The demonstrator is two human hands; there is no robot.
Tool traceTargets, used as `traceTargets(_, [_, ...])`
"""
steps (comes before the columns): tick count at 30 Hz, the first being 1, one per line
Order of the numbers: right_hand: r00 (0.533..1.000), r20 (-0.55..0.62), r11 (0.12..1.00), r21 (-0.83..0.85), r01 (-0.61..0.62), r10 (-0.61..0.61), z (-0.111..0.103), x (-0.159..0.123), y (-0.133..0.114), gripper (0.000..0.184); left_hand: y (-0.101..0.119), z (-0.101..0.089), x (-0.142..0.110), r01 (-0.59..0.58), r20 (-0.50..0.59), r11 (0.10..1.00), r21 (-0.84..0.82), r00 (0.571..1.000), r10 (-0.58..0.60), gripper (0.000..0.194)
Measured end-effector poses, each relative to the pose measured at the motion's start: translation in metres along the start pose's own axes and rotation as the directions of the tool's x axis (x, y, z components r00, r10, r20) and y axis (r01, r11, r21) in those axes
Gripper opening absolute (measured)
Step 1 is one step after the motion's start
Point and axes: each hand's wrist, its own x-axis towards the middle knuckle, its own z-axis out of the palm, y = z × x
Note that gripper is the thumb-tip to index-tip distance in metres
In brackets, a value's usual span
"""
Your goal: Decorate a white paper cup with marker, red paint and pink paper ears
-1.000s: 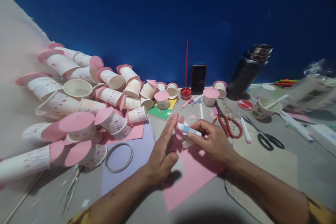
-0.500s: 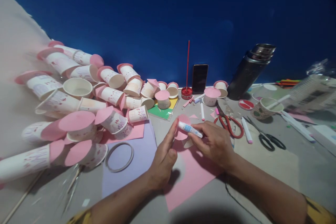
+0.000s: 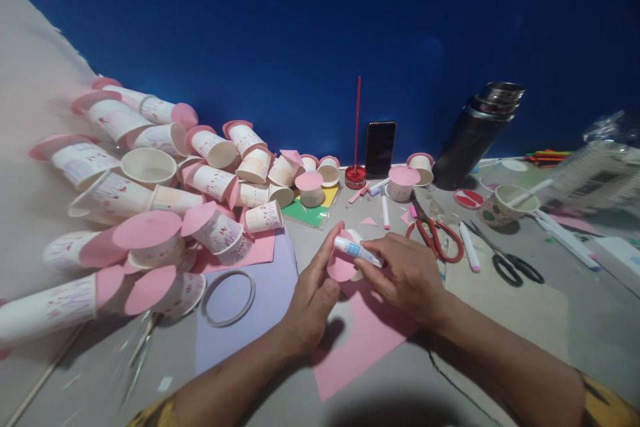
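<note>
Between thumb and fingers, my right hand (image 3: 410,273) grips a white glue tube (image 3: 357,250) with a blue label. The tube's left end lies across a small pink paper disc (image 3: 342,268). My left hand (image 3: 311,300) is curled around the left side of the disc and steadies it. Something pale, perhaps a paper cup, shows at the disc's edge; my hands hide most of it. Below both hands lies a pink paper sheet (image 3: 355,360).
On the left are many paper cups (image 3: 210,183) with pink discs, and a grey ring (image 3: 229,327) on lilac paper. To the right lie red-handled pliers (image 3: 450,240), black scissors (image 3: 515,263) and markers. A phone (image 3: 381,150) and dark flask (image 3: 473,140) stand behind.
The glue tube has moved slightly left and down across the pink disc. The disc has shifted or turned a little in my left hand, showing more of its lower part.
</note>
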Motion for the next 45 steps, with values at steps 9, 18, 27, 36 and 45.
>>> traceTargets(9, [0.971, 0.070, 0.963, 0.127, -0.237, 0.230, 0.001, 0.002, 0.004, 0.013, -0.009, 0.001, 0.001, -0.039, 0.034, 0.988, -0.146, 0.998, 0.045, 0.078])
traceTargets(18, [0.982, 0.125, 0.984, -0.090, 0.156, -0.145, -0.001, 0.003, 0.002, 0.017, 0.006, 0.003, 0.011, 0.261, 0.019, 0.867, -0.425, 0.960, -0.279, 0.077])
traceTargets(27, [1.000, 0.027, 0.999, -0.047, 0.001, 0.000, 0.000, -0.001, -0.001, 0.015, 0.004, 0.006, -0.003, -0.013, -0.053, 0.965, -0.261, 0.999, -0.001, 0.075])
traceTargets(36, [0.989, -0.020, 0.988, 0.030, -0.148, 0.149, 0.005, -0.001, 0.004, 0.023, 0.004, 0.011, -0.005, -0.005, -0.105, 0.979, -0.205, 0.994, -0.017, 0.074])
traceTargets(45, [0.935, 0.173, 0.876, 0.329, -0.352, 0.310, -0.002, 0.005, -0.001, 0.013, 0.018, -0.001, 0.023, 0.283, -0.123, 0.835, -0.473, 0.917, -0.380, 0.037])
